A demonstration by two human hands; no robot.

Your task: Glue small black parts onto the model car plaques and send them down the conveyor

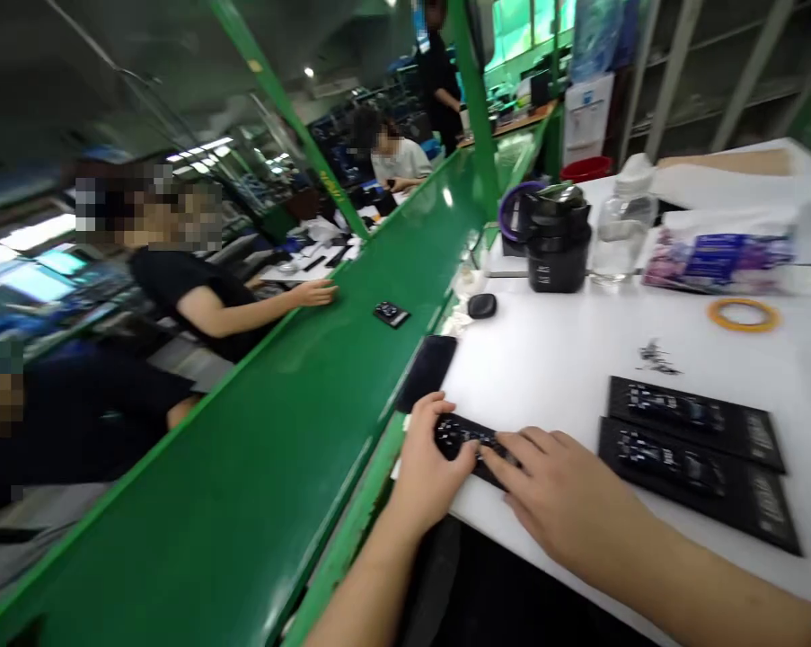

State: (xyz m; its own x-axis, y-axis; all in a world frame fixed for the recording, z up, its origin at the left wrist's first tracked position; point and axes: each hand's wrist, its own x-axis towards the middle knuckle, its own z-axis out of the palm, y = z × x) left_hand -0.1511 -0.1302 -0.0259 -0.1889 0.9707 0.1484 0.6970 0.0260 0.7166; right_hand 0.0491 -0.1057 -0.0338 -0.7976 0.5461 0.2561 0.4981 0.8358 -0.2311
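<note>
A black rectangular panel with small shiny parts on its face (453, 431) lies at the near left edge of the white table. Its far end is gripped by my left hand (427, 458), with the thumb on top and the fingers curled round. My right hand (546, 485) holds the near end, its fingertips pressed on the small parts; its thumb is hidden. To the right lie two similar black panels, an upper one (735, 422) and a lower one (728, 503), each carrying a cluster of dark parts and pale lettering. Several small dark pieces (658, 359) are scattered beyond them.
A green conveyor channel (297, 404) runs along the left, carrying another small black unit (392, 314). A co-worker's hand (314, 292) rests on its far rim. On the table stand a black container (557, 243), a clear bottle (621, 229) and a yellow tape roll (743, 314).
</note>
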